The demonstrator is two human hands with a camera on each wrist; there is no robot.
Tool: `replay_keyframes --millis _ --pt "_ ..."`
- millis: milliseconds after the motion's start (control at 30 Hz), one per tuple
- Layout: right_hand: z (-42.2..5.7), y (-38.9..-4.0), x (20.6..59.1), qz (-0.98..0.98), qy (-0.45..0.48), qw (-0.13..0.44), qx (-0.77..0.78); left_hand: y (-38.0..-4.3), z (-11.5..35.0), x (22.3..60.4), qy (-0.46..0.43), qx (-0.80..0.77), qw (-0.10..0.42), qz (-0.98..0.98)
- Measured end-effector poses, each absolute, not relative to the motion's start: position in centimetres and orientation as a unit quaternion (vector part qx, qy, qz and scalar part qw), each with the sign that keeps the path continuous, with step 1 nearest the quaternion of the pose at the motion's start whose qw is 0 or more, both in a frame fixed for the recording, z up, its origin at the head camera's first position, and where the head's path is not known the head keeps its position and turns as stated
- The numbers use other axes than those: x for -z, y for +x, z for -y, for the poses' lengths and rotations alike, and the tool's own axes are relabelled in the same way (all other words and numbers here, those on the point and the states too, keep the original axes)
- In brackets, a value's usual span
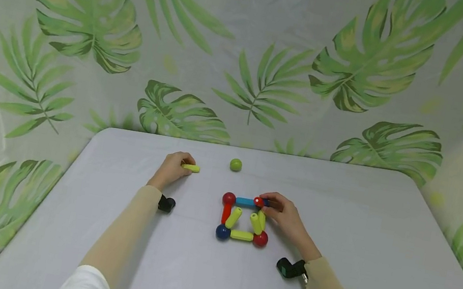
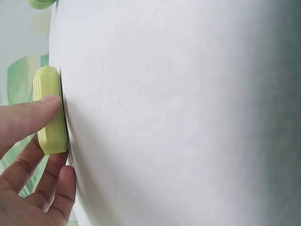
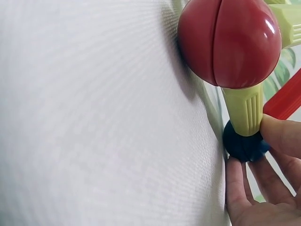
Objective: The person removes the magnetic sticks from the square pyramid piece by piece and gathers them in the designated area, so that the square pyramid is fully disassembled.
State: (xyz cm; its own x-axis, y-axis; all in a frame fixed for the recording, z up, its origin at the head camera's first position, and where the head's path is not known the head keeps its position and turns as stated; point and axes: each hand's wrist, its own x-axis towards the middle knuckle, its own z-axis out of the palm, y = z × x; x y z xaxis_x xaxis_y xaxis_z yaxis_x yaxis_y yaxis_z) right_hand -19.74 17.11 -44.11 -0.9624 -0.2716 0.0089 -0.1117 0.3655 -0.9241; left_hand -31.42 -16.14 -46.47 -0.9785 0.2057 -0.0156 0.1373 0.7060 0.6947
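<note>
My left hand [image 1: 172, 167] pinches a yellow-green toy rod [image 2: 49, 110] between thumb and fingers, just over the table's far left part. At right, my right hand [image 1: 286, 217] grips a dark blue ball [image 3: 245, 143], the far right corner of a square frame of balls and rods. From that corner slants a red rod [image 3: 286, 98]. The frame's other corners are a far red ball [image 1: 228, 199], a near blue ball [image 1: 223, 232] and a near red ball [image 1: 260, 239]. Two yellow-green rods, a left one [image 1: 234, 218] and a right one [image 1: 255, 223], rise from the near corners.
A loose green ball [image 1: 235, 165] lies beyond the frame, near the back edge. White cloth covers the table [image 1: 172, 268]. Behind it hangs a leaf-patterned curtain [image 1: 275, 28]. Both wrists wear small black cameras.
</note>
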Motion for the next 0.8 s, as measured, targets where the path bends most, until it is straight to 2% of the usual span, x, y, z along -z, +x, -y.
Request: replay_keyframes --millis 133,267,333,500,600,700,800 --pt "-17.1 -19.8 44.1 -0.821 -0.118 0.076 0.554 -31.2 16.2 46.2 0.115 -0.380 0.027 -0.917" --pt "-17.1 -19.8 44.1 -0.822 -0.116 0.074 0.552 -30.1 15.1 45.3 0.180 -0.418 0.006 -0.890" --pt "-17.1 -19.7 44.1 -0.824 -0.116 0.072 0.550 -29.1 14.0 44.7 0.229 -0.451 0.027 -0.862" --pt "-17.2 -19.7 44.0 -0.823 -0.114 0.071 0.552 -26.0 10.4 43.9 0.346 -0.491 0.161 -0.783" --pt "-17.1 -19.8 43.9 -0.821 -0.115 0.071 0.554 -24.4 8.7 43.8 0.386 -0.476 0.211 -0.762" --pt "-17.2 -19.9 44.0 -0.819 -0.115 0.076 0.556 -23.5 7.7 44.1 0.399 -0.463 0.208 -0.763" --pt "-17.3 -20.1 44.4 -0.821 -0.116 0.078 0.553 -23.1 7.2 44.4 0.390 -0.462 0.178 -0.776"
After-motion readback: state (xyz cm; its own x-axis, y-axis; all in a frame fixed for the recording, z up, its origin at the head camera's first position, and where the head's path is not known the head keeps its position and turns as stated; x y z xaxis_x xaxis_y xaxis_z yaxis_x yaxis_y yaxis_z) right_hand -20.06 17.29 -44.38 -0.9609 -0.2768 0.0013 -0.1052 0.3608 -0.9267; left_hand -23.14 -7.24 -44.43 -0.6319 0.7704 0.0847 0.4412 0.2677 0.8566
